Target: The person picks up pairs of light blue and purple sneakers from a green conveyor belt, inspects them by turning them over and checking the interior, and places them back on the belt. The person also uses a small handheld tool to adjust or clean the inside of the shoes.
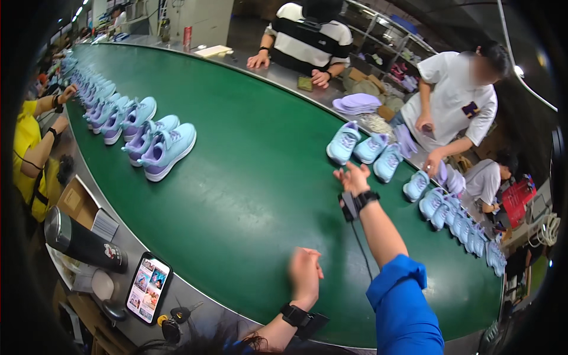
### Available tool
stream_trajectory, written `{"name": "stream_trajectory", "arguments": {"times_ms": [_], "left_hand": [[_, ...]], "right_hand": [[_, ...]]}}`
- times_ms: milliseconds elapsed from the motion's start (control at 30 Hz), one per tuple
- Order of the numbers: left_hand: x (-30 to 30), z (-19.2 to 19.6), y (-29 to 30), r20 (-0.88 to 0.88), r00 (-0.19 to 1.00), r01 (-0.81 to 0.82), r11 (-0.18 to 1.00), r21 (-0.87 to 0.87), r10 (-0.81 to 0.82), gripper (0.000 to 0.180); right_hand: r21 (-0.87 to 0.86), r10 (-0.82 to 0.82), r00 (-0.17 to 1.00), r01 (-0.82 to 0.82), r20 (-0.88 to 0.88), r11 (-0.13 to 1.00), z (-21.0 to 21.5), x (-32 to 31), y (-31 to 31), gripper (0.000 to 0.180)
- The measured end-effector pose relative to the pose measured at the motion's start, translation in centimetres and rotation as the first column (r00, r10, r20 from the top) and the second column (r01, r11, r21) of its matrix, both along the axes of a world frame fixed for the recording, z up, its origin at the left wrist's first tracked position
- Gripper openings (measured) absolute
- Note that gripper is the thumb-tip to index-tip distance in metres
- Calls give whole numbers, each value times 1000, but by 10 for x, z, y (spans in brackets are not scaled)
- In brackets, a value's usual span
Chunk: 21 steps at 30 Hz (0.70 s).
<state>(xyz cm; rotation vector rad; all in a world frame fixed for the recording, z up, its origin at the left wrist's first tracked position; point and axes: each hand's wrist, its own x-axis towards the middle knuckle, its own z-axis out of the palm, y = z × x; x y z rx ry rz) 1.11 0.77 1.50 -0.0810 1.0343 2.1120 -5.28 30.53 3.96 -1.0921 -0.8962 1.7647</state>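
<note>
right hand (353, 177) open (reaching), near shoes (367, 148)

Conveyor station, head view: right hand extended toward light-blue shoes, left hand idle over belt.

The right hand (352, 177), fingers spread and empty, reaches across the green belt (254, 177) toward a cluster of three light-blue shoes (365, 151) lying just beyond it at 12 to 1 o'clock, not touching. The left hand (305, 273), blurred and loosely curled, hovers above the belt near its front edge at 6 o'clock, holding nothing. A long row of lavender shoes (139, 127) runs off at 10 o'clock. A second row of blue shoes (452, 216) trails to 3 o'clock. A phone (148, 288) and dark flask (83, 241) rest on the steel ledge at 8 o'clock.
</note>
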Motion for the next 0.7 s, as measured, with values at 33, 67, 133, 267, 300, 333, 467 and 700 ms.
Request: {"name": "stream_trajectory", "arguments": {"times_ms": [33,67,133,267,300,333,467,700], "left_hand": [[1,2,-2,-2,999,38,999,-10,-38,8],[-2,1,-5,-12,999,33,999,-14,-33,9],[-1,-4,-8,-17,999,47,999,-22,-48,9],[0,2,-12,19,999,46,999,8,-46,11],[-1,1,-13,44,999,14,1000,16,-14,12],[1,3,-11,73,997,2,999,39,-5,12],[-1,1,-8,69,993,-97,995,31,94,16],[0,-4,-10,-354,908,-267,961,-70,226,19]], "right_hand": [[85,-70,996,65,55,994,-13,-10,32,86],[154,-74,994,60,85,986,-17,-27,42,87],[229,-94,974,45,208,972,-25,-39,57,88],[195,-7,956,-52,292,980,-26,-25,82,85],[184,4,943,-70,334,980,-21,-23,77,80],[189,80,922,-162,379,968,-20,-6,81,77],[114,429,769,-536,474,836,1,69,20,69],[286,214,723,-501,657,816,51,301,-103,51]]}}
